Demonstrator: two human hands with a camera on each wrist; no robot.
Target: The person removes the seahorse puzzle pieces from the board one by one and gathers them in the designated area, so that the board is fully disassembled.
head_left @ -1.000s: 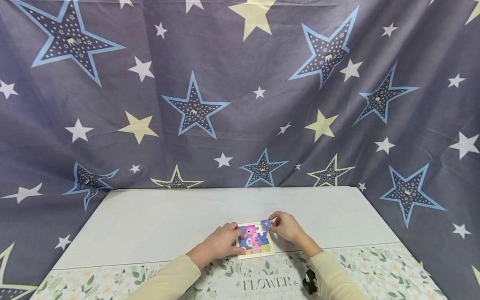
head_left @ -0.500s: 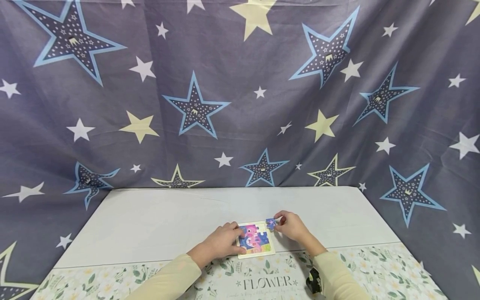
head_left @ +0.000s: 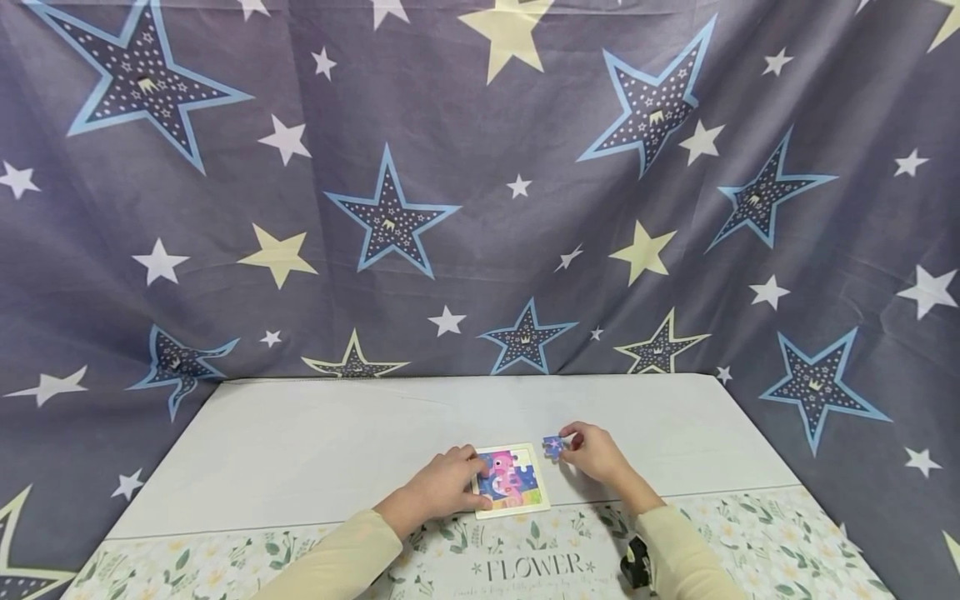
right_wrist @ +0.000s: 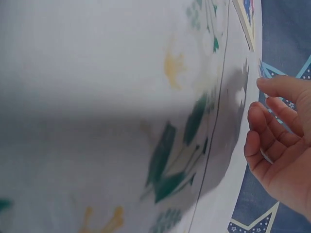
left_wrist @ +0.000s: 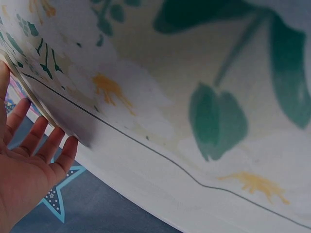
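Observation:
A small jigsaw puzzle tray (head_left: 517, 511) with a pale border and a pink cartoon animal picture lies flat on the table. Its upper right part shows a bare pale gap among the fitted pieces. My left hand (head_left: 442, 483) holds the tray by its left side, fingers and thumb over the border; in the left wrist view the fingers lie along the tray's edge (left_wrist: 36, 102). Just right of the tray, my right hand (head_left: 596, 452) pinches a blue puzzle piece (head_left: 552, 447) with a pinkish star between thumb and forefinger. The right wrist view barely shows this piece.
A white tabletop (head_left: 337, 442) carries a floral cloth (head_left: 750, 533) with the word FLOWER along its near side. Behind it hangs a dark curtain (head_left: 420, 108) printed with stars. A black object (head_left: 635, 562) sits at the right wrist.
My right hand has drawn the blue puzzle piece rightward, from over the tray's upper right corner to beside the tray. The left hand and the tray have stayed in place.

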